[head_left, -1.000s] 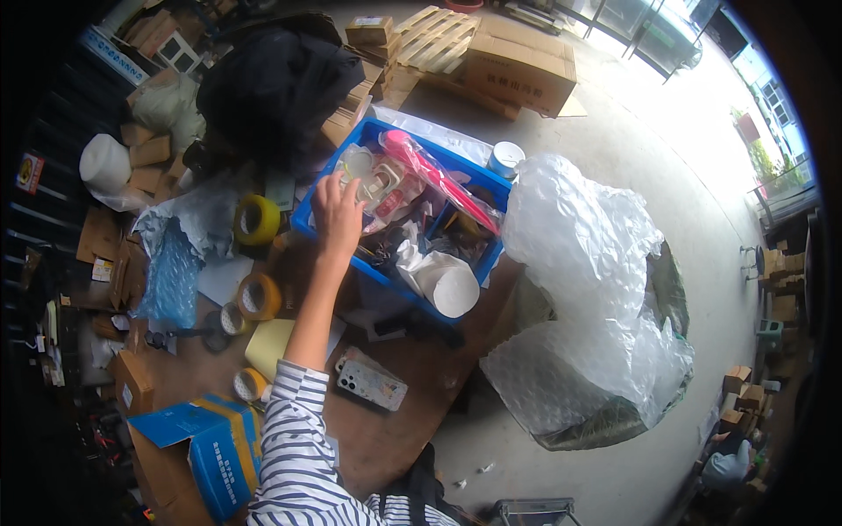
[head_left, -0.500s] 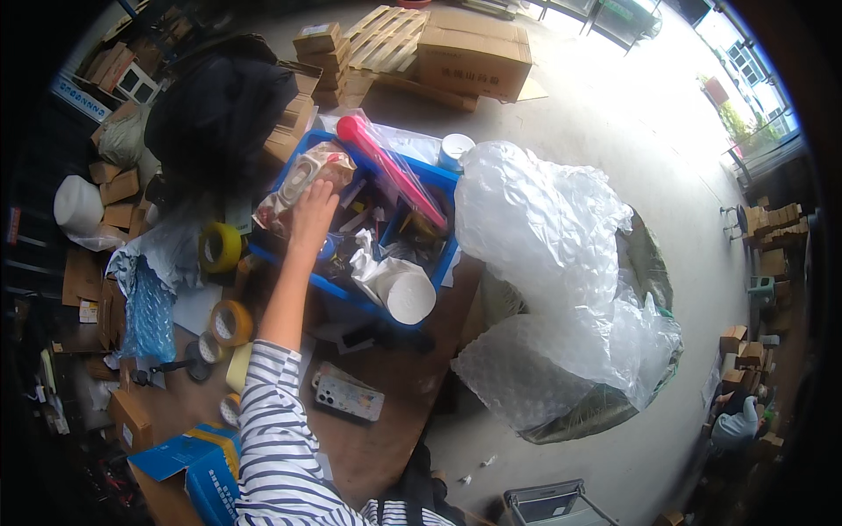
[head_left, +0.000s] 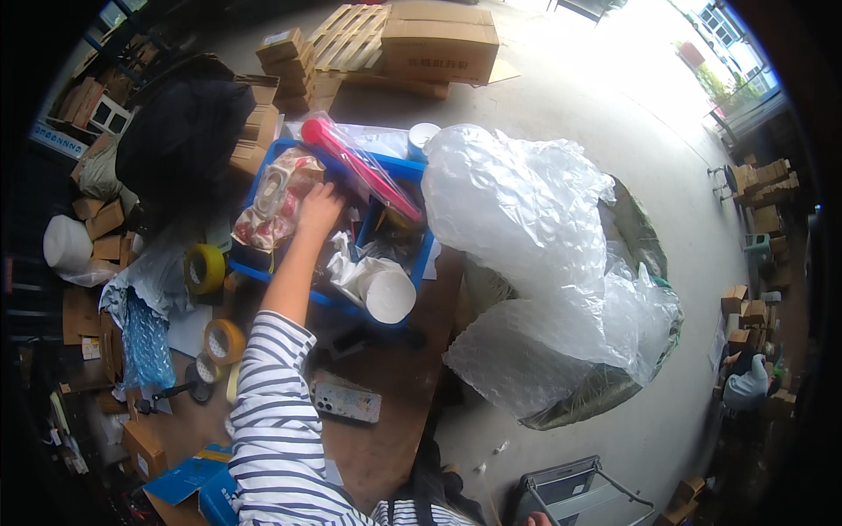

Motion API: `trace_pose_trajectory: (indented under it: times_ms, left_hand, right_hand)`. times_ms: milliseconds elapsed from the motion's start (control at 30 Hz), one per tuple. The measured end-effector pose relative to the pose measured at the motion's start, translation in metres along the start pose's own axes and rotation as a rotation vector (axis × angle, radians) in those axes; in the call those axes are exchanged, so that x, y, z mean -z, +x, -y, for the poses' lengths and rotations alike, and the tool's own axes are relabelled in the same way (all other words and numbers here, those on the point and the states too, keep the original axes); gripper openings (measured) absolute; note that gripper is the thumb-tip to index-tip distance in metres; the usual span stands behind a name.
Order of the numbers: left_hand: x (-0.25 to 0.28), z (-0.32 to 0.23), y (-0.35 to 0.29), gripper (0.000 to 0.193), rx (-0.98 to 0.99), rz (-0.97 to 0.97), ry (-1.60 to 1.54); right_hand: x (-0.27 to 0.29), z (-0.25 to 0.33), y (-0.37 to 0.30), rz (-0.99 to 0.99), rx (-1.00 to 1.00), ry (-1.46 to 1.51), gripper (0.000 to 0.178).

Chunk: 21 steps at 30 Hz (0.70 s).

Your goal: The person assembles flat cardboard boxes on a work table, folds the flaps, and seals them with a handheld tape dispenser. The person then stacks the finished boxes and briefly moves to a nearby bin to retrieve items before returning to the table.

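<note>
My left hand (head_left: 320, 209) reaches into a blue plastic bin (head_left: 419, 279). Its fingers are bent together beside a crumpled brown-and-red patterned package (head_left: 279, 202), and whatever they grip is hidden. A bright pink long-handled item in clear wrap (head_left: 360, 168) lies across the far side of the bin. Toward the near right corner rests a white roll with a loose end (head_left: 388, 294). Small mixed items beneath are too cluttered to make out. Only a sliver of my right hand (head_left: 537, 520) shows at the lower edge, its fingers mostly cut off.
Bubble wrap (head_left: 526, 228) fills a large sack (head_left: 605, 399) right of the brown table (head_left: 386, 447). Tape rolls (head_left: 204, 268) and a phone (head_left: 347, 401) lie nearby. A folding step stool (head_left: 570, 491) stands on the floor; cartons (head_left: 438, 44) and a pallet (head_left: 347, 37) are farther off.
My left hand has slid off the top of the patterned package to its right side, and its fingers have bent. My right hand has entered at the lower edge. The view has shifted slightly.
</note>
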<state>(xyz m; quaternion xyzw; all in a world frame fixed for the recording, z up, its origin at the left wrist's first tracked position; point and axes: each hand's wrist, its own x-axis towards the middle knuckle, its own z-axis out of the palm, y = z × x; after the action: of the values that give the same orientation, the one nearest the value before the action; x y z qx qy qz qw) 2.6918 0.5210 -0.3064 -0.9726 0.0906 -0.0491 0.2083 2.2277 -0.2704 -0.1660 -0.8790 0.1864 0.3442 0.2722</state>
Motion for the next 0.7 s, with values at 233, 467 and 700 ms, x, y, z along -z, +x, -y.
trace_pose_trajectory:
  times_ms: [233, 467, 700]
  left_hand:
    - [0.045, 0.036, 0.004, 0.012, -0.199, 0.015, 0.048]
    - [0.206, 0.057, -0.053, 0.04, 0.46, 0.062, -0.413]
    - [0.381, -0.113, -0.126, 0.027, 0.352, -0.846, -0.682]
  right_hand:
    - [-0.008, 0.003, -0.018, -0.005, -0.072, 0.029, 0.029]
    - [-0.037, -0.008, -0.019, -0.016, -0.097, 0.052, 0.02]
    - [-0.027, 0.076, 0.011, -0.066, 0.119, 0.595, 0.03]
